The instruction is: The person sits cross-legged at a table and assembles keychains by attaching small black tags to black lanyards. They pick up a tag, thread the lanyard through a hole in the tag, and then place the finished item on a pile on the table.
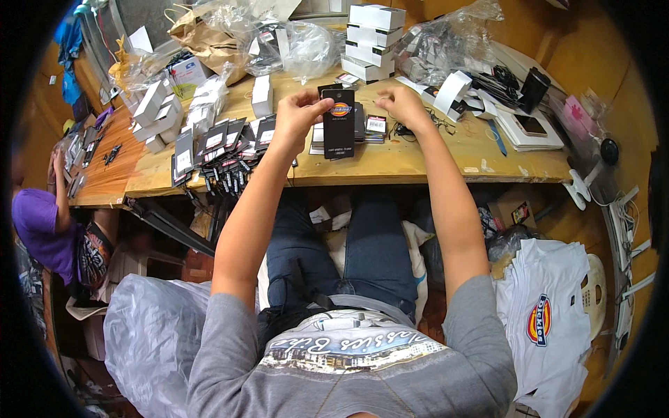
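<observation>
My left hand [296,115] pinches a black hang tag [339,136] by its upper left edge, between thumb and fingers. The tag hangs upright above the table's front part, its printed side with a small red and yellow logo toward me. To its right, my right hand [405,108] is raised with thumb and fingertips drawn together; whatever is in them is too small to make out. Behind the held tag lie more dark tags with white stickers [376,125]. Black looped strings [421,127] rest on the table below my right hand.
Many black tags [219,139] with strings over the edge cover the wooden table [446,160] at left. White boxes [373,42] are stacked at the back. A phone [531,125] lies on paper at right. White shirts [547,313] lie lower right. Another person [45,223] sits far left.
</observation>
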The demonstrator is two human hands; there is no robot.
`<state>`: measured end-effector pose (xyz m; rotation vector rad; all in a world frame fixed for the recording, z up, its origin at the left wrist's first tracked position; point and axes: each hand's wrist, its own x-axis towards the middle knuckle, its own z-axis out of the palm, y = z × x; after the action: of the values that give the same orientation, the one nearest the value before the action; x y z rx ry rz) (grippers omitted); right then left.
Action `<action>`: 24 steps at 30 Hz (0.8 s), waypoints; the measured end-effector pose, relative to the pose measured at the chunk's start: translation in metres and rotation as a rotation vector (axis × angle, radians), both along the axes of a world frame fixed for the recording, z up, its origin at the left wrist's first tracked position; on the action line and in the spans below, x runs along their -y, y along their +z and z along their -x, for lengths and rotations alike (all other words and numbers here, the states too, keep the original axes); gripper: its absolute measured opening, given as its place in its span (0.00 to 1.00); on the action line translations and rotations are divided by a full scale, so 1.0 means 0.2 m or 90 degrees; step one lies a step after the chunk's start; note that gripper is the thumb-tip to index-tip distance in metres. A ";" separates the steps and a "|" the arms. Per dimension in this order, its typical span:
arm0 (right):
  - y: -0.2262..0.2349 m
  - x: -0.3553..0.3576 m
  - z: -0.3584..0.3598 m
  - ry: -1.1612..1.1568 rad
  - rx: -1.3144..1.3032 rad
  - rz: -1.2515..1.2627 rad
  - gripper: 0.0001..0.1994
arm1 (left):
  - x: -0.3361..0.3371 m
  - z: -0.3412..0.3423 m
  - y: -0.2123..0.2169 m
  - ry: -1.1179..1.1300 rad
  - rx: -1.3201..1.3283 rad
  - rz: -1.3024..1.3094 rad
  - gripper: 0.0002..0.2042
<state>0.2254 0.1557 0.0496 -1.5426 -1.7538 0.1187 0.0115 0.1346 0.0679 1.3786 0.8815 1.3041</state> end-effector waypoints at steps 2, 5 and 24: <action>-0.03 0.01 -0.02 -0.001 0.087 0.117 0.13 | 0.02 0.02 -0.03 -0.005 0.011 -0.007 0.09; -0.04 0.01 -0.02 -0.002 0.101 0.157 0.13 | 0.05 0.03 -0.05 0.001 0.026 -0.060 0.08; 0.02 0.34 0.17 0.161 -0.313 -0.115 0.06 | 0.30 -0.03 -0.16 0.051 0.036 -0.093 0.05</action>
<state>0.1919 0.0870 0.0527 -1.0464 -1.5058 0.4173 0.0171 0.0749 0.0353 1.4237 0.8239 1.4859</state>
